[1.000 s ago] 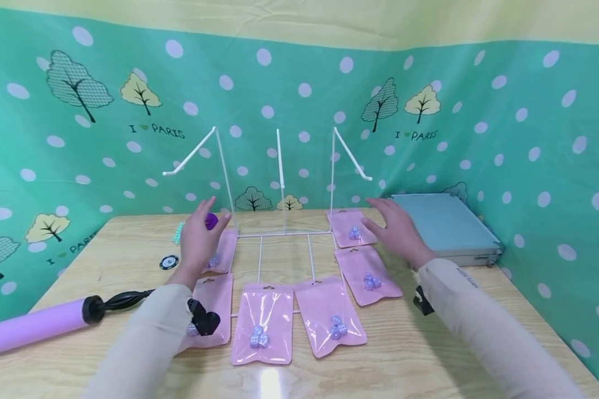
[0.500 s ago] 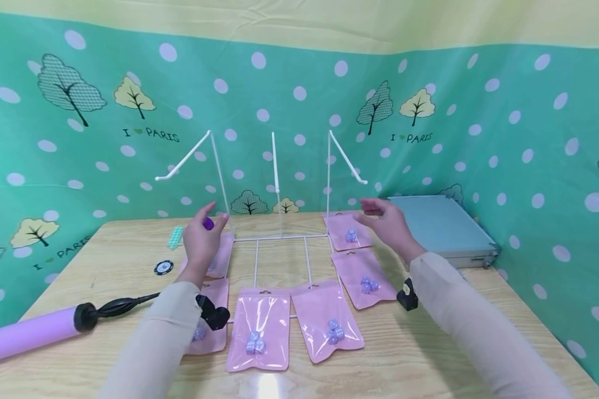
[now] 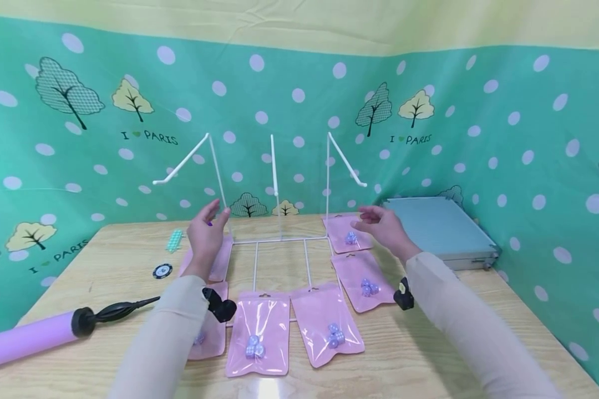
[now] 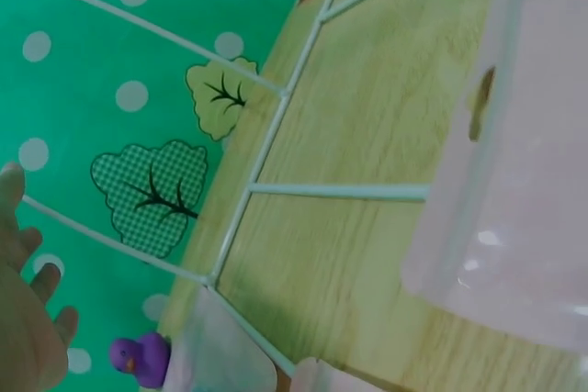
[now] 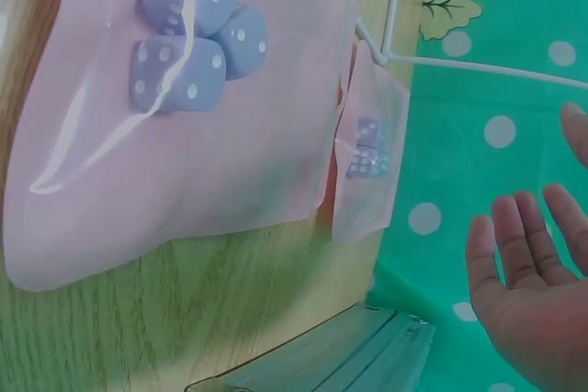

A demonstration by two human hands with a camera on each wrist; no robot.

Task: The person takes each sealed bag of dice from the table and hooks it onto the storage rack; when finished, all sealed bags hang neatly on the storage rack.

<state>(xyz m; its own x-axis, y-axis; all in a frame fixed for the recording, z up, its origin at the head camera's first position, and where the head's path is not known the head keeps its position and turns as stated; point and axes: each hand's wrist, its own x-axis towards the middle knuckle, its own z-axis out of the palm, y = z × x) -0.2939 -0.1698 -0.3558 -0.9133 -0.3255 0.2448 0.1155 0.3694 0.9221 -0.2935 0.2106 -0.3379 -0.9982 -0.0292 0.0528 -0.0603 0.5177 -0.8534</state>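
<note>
My left hand (image 3: 206,235) hovers over a pink pouch (image 3: 222,260) at the rack's left side, fingers loosely bent around nothing. Across from it, my right hand (image 3: 386,230) is held in the air near the far-right pink pouch (image 3: 336,230), also holding nothing. Between the hands stands a white wire rack (image 3: 279,240) with three upright rods ending in forward-slanting arms. Several pink pouches lie around its base, one front pouch (image 3: 267,310) among them. Pale purple dice (image 5: 179,71) show through the pouches. A purple rubber duck (image 4: 142,358) sits behind the left pouch.
A purple hand pump (image 3: 35,335) with a black end lies at the left. Behind it are a black-and-white poker chip (image 3: 162,271) and a green checkered piece (image 3: 174,240). A silver-blue case (image 3: 439,224) stands at the back right, against the green curtain (image 3: 299,111).
The head view has shifted slightly. My right hand has come inward a little, its fingers bending more. My left hand has moved slightly relative to the duck, now mostly hidden. Pouches and rack are unmoved.
</note>
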